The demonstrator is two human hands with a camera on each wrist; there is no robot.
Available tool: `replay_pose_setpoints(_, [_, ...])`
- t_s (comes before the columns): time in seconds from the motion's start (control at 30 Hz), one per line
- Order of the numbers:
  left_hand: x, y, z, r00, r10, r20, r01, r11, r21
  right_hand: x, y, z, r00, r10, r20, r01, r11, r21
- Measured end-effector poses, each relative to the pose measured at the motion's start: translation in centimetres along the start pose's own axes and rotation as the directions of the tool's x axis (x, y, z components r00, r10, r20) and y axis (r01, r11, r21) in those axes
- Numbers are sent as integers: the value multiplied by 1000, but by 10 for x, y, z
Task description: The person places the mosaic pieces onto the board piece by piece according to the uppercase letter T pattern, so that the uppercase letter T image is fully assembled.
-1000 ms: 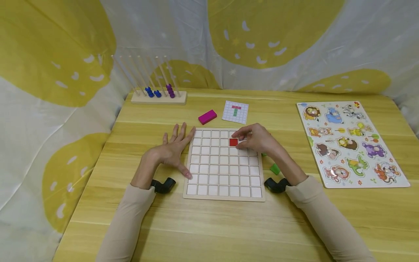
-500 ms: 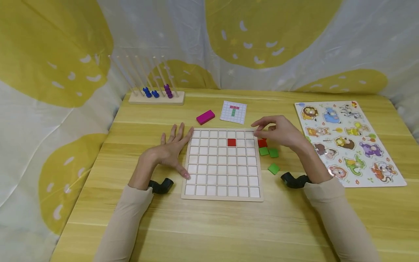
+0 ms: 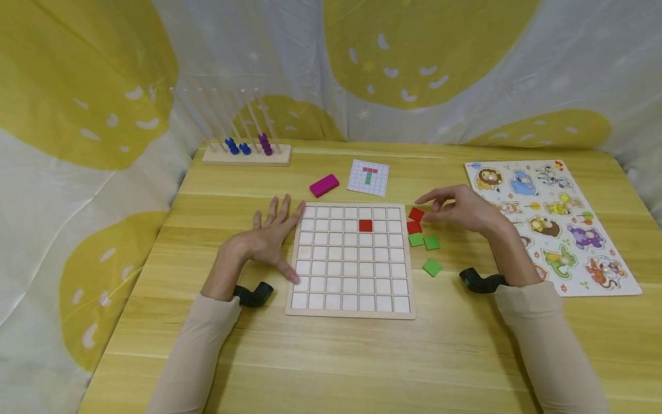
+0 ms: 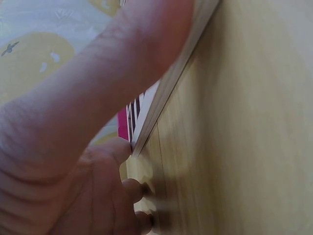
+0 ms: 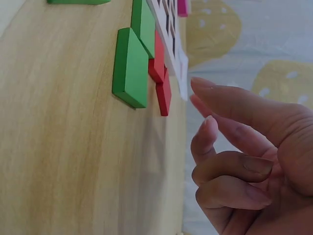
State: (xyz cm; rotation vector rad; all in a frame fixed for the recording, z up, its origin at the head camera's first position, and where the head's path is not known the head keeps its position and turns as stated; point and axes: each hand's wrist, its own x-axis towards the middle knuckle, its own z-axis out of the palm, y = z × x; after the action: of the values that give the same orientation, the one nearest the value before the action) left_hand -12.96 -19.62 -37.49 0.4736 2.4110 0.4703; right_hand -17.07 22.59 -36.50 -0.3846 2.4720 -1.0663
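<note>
left hand: fingers spread, touching grid board at nine o'clock
right hand: thumb and forefinger apart, near loose red tiles, board's two o'clock
inset red tile: in board, toward one o'clock

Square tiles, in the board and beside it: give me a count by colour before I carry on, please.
Red tiles: 3 (1 in the board, 2 loose to its right)
Green tiles: 3 (all loose to the right of the board)
Total: 6
</note>
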Motion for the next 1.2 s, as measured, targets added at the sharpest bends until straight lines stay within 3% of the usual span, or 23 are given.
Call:
replay_pose_setpoints(0.6, [0, -1, 0, 1000, -3, 2, 3, 1000, 3, 9, 8, 13, 1000, -2, 31, 0, 999, 48])
replay_pose_setpoints(0.93, [0, -1, 0, 1000, 0, 0, 0, 1000, 6, 9, 9, 10, 995, 95, -1, -95, 995, 27])
replay_pose_setpoints(1.2, [0, -1, 0, 1000, 4, -6, -4, 1000, 0, 9, 14, 6, 994, 109, 7, -109, 992, 61])
